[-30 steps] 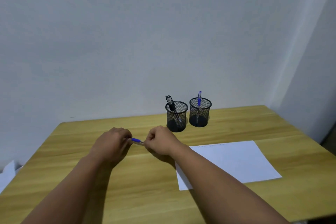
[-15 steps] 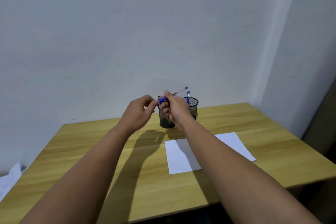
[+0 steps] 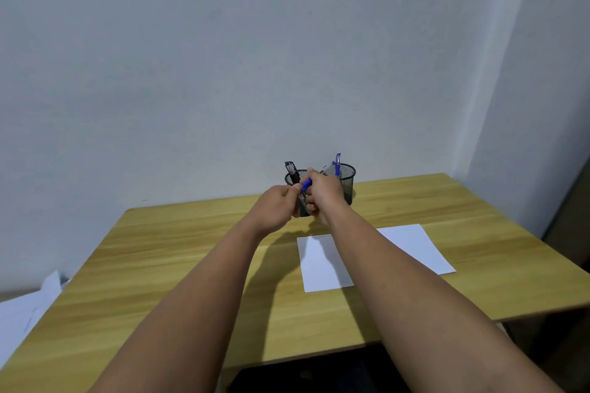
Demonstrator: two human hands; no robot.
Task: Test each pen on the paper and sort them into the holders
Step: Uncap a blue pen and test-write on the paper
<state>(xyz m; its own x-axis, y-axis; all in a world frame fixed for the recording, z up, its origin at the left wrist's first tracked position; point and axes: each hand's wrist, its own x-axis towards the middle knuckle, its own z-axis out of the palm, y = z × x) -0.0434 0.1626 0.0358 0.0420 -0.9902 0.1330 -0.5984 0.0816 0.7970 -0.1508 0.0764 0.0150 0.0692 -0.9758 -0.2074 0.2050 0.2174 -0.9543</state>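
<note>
Both my hands are raised in front of the two black mesh holders at the back of the table. My right hand (image 3: 324, 193) grips a blue pen (image 3: 306, 183) in a fist. My left hand (image 3: 276, 206) pinches the pen's blue end, which looks like its cap. The left holder (image 3: 290, 179) is mostly hidden behind my hands and has a black pen (image 3: 291, 167) sticking out. A blue pen (image 3: 337, 163) stands in the right holder (image 3: 348, 177). A white sheet of paper (image 3: 412, 246) lies on the table under my right forearm.
The wooden table (image 3: 159, 258) has its front edge close to me and its right edge near the wall corner. Loose white papers (image 3: 28, 313) lie off the table's left side. A plain wall stands just behind the holders.
My hands rose from the table with the blue pen and now sit slightly lower, close in front of the holders. The view has tilted up and shifted.
</note>
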